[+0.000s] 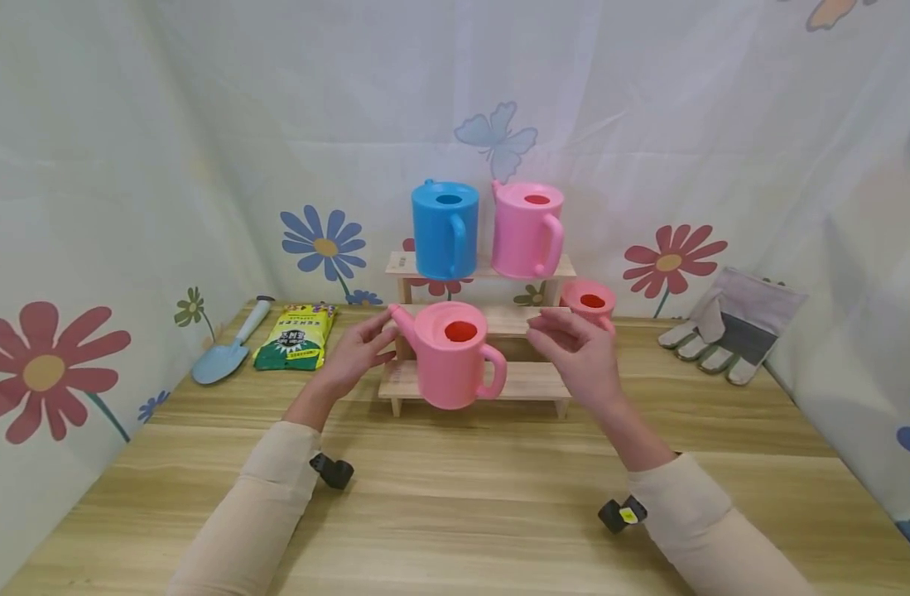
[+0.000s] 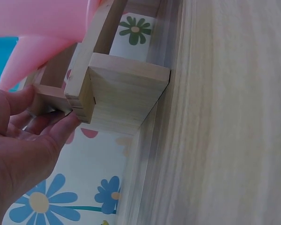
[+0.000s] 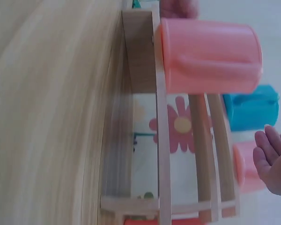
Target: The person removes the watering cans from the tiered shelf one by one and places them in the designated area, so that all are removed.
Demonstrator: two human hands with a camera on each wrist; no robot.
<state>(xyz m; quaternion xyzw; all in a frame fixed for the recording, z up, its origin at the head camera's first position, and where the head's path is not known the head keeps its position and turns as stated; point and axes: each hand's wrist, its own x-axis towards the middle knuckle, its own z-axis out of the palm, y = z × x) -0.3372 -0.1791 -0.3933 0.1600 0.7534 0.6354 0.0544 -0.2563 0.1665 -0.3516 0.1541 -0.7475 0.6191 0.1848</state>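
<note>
A pink watering can (image 1: 449, 364) with a red opening stands on the lowest step of a wooden stepped stand (image 1: 532, 381), spout to the left. My left hand (image 1: 361, 352) is beside the spout, its fingers loosely bent; in the left wrist view its fingertips overlap the stand's end. To the right of the can, my right hand (image 1: 580, 356) is held apart from the handle, with nothing in its fingers. On the top step stand a blue watering can (image 1: 434, 236) and a lighter pink watering can (image 1: 520, 236).
Another pink watering can (image 1: 602, 296) is behind my right hand, partly hidden. At the left lie a light blue trowel (image 1: 222, 362) and a yellow-green packet (image 1: 294, 338). A work glove (image 1: 745, 331) leans against the curtain at the right.
</note>
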